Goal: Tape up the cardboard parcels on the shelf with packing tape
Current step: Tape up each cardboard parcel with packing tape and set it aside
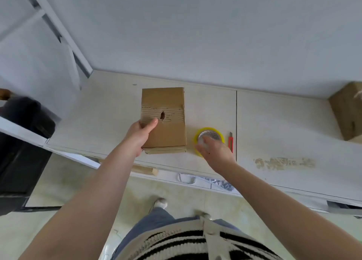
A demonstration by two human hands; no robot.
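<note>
- A flat brown cardboard parcel (164, 120) lies on a pale, off-white shelf (274, 126), near its front edge and left of a dark seam across the shelf
- The parcel is rectangular; a torn strip runs across its top face, baring ribbed corrugation, with a small dark hole in the middle of the strip
- The left hand (142, 135) holds the parcel at its front left corner, thumb lying on the top face beside the hole, the other fingers hidden under the left side
- Just right of the parcel a roll of packing tape (209, 137) lies flat, a yellowish translucent ring round a pale core
- The right hand (214, 152) rests over the front of the roll; its fingers are blurred, so I cannot tell whether they grip it
- A slim red utility knife (231, 142) lies just right of the roll, alongside the seam
- A second brown cardboard box (345, 111) sits at the shelf's far right end, against the white wall
- A scuffed brownish patch (284, 162) marks the shelf near its front edge, right of the seam
</note>
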